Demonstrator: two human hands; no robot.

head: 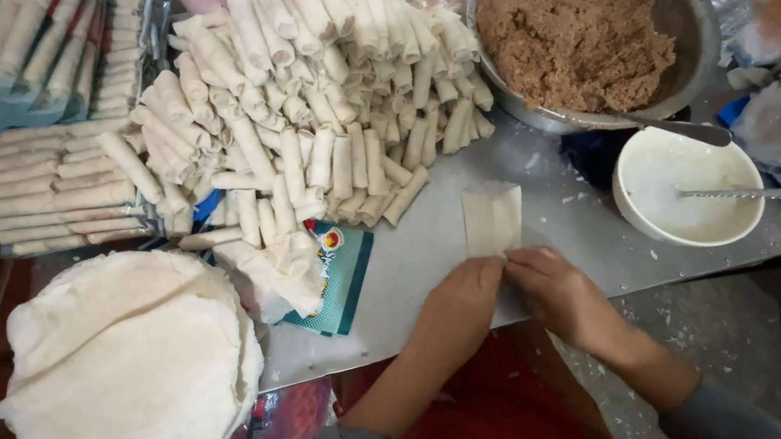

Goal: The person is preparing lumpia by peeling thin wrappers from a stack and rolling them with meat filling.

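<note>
Both hands pinch the near end of a thin wrapper strip (494, 220) on the grey table (416, 266). The left hand (461, 305) and right hand (558, 293) sit side by side, fingertips closed on it. Past them lies a big pile of rolled spring rolls (316, 99). A metal bowl of brown filling (576, 33) and a white bowl (687, 185) stand on the right. Round wrappers (126, 366) are stacked on the left.

- The left hand (460, 302) lies palm down, fingers curled, its fingertips meeting those of the other hand.
- The right hand (558, 293) lies palm down too, fingers bent inward.
- Both forearms rise from the bottom edge and angle toward each other; grey sleeves sit pushed up near the elbows.
</note>
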